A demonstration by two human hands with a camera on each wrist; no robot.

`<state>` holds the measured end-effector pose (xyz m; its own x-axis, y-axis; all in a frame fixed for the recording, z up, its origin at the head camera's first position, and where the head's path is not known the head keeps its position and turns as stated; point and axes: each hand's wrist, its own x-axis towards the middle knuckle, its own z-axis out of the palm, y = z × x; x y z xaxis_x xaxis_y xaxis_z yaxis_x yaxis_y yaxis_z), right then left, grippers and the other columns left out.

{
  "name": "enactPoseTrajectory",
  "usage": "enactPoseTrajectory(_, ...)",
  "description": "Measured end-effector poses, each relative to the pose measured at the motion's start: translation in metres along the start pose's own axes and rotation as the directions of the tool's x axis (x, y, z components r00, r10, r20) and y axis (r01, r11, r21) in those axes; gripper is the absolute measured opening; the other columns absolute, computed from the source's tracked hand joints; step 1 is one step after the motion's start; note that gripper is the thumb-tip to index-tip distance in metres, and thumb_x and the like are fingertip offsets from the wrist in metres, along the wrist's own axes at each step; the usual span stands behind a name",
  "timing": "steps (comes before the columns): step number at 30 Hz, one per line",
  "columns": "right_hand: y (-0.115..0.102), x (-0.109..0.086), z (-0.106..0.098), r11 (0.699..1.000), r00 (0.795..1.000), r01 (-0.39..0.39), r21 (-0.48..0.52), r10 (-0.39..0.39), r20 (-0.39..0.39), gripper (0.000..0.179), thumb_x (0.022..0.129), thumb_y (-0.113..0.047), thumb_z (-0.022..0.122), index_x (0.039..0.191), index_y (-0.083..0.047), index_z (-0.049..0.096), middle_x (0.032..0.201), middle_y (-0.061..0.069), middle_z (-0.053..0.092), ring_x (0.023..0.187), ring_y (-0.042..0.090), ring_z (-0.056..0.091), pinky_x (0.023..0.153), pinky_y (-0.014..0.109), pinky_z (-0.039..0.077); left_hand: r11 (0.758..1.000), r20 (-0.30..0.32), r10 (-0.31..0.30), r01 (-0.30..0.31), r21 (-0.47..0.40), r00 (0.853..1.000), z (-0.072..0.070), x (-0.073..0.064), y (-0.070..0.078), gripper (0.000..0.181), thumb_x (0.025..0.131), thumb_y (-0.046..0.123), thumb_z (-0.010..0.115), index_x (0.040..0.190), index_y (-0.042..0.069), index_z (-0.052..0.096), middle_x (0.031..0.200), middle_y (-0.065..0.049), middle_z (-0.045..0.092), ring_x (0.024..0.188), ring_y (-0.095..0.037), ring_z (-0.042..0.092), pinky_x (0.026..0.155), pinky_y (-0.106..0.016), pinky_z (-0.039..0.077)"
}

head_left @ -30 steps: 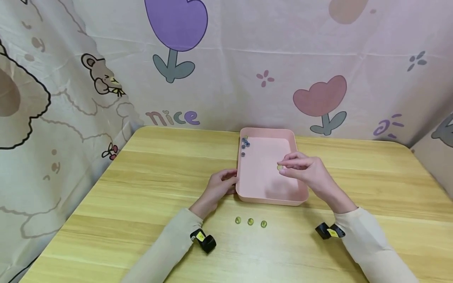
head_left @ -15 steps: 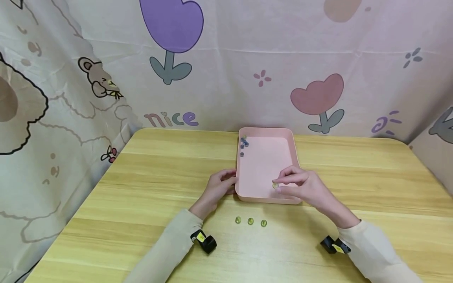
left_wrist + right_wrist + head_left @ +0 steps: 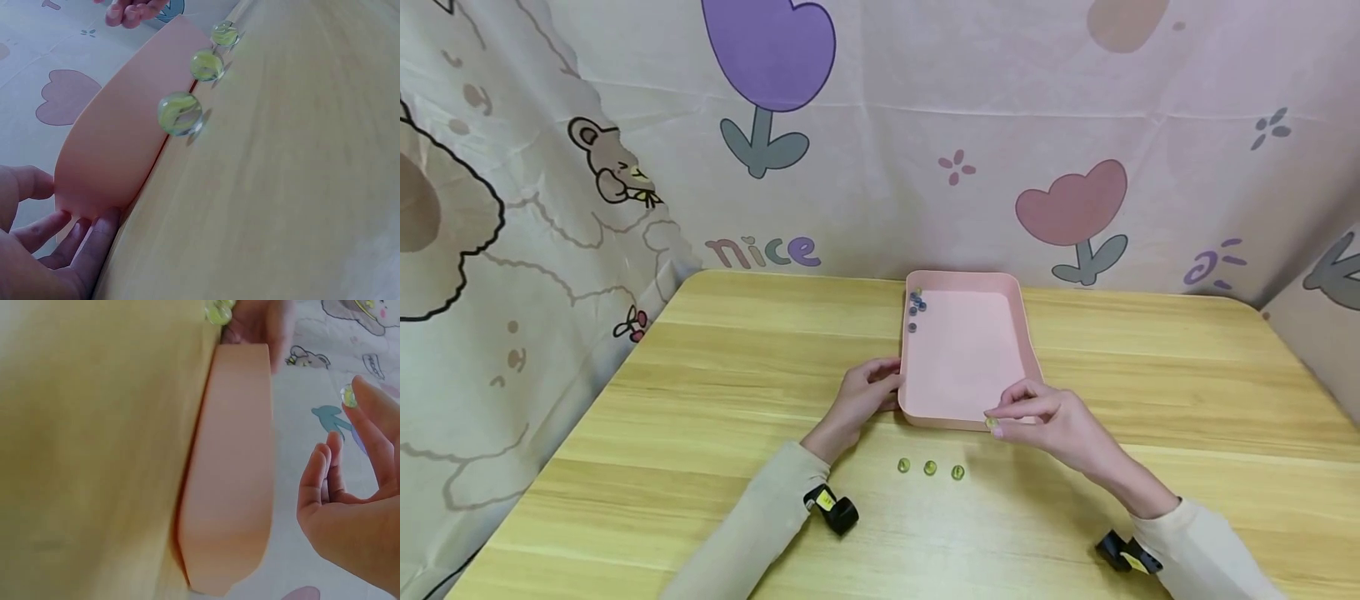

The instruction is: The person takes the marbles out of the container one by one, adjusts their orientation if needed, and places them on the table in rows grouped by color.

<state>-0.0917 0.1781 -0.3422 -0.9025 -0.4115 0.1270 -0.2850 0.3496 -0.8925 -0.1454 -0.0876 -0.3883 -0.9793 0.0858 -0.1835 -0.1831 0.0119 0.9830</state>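
In my right hand [image 3: 1052, 425], a clear yellow-green marble [image 3: 349, 395] is pinched between thumb and forefinger; the other fingers are bent and hold nothing. This hand is raised over the near right corner of the pink tray [image 3: 962, 358]. My left hand [image 3: 861, 400] lies beside the tray's left wall, its fingertips touching the outside near the front corner. Three similar marbles, left [image 3: 904, 465], middle [image 3: 930, 468] and right [image 3: 958, 472], sit in a row on the table before the tray. Several dark blue marbles [image 3: 913, 311] and a yellowish one lie along the tray's inner left side.
The wooden table [image 3: 760, 333] extends to both sides of the tray. Behind it and along the left hangs a printed cloth [image 3: 880, 167]. A black wrist camera [image 3: 832, 510] is on the left sleeve, and another black camera [image 3: 1127, 552] is on the right one.
My right hand, pinching the marble, has drawn back from above the tray's middle right to its front edge. The left hand and the row of marbles stay where they were.
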Motion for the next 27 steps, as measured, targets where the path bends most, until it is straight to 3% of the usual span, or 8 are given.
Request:
enactPoseTrajectory(6, 0.002, -0.006, 0.006, 0.999, 1.000, -0.013, -0.032, 0.012, -0.021, 0.019, 0.080, -0.011, 0.079, 0.097, -0.002, 0.077, 0.096, 0.005, 0.059, 0.091, 0.012, 0.051, 0.070, 0.022, 0.047, 1.000, -0.002, -0.020, 0.020, 0.013, 1.000, 0.000, 0.002, 0.002, 0.037, 0.093, 0.009, 0.062, 0.129, -0.001, 0.057, 0.121, -0.015, 0.059, 0.099, -0.023, 0.061, 0.080, -0.031, 0.057)
enactPoseTrajectory(16, 0.003, -0.019, 0.012, 0.998, 0.998, 0.039, -0.048, -0.041, -0.042, 0.019, 0.080, -0.008, 0.077, 0.097, 0.001, 0.076, 0.092, 0.001, 0.061, 0.087, 0.008, 0.053, 0.067, 0.021, 0.047, 0.999, -0.010, -0.029, 0.029, 0.021, 1.000, 0.000, 0.001, 0.003, 0.037, 0.094, 0.008, 0.061, 0.130, -0.001, 0.057, 0.122, -0.015, 0.059, 0.099, -0.022, 0.061, 0.080, -0.031, 0.057)
enactPoseTrajectory(22, 0.005, -0.026, 0.016, 0.999, 0.999, 0.016, -0.043, -0.017, -0.042, 0.018, 0.080, -0.009, 0.078, 0.097, -0.002, 0.077, 0.091, -0.002, 0.061, 0.088, 0.006, 0.053, 0.068, 0.020, 0.047, 0.999, -0.008, -0.030, 0.030, 0.015, 1.000, 0.001, -0.001, 0.000, 0.037, 0.094, 0.008, 0.061, 0.130, -0.001, 0.057, 0.121, -0.015, 0.059, 0.098, -0.022, 0.061, 0.079, -0.031, 0.057)
enactPoseTrajectory(27, 0.008, -0.029, 0.016, 1.000, 0.999, -0.005, 0.021, 0.004, 0.035, 0.020, 0.082, -0.008, 0.076, 0.099, 0.002, 0.075, 0.093, 0.002, 0.061, 0.086, 0.007, 0.053, 0.066, 0.020, 0.048, 0.999, -0.009, -0.026, 0.026, 0.026, 1.000, 0.001, 0.000, 0.001, 0.038, 0.094, 0.010, 0.062, 0.130, 0.000, 0.057, 0.121, -0.014, 0.059, 0.098, -0.021, 0.061, 0.080, -0.031, 0.057)
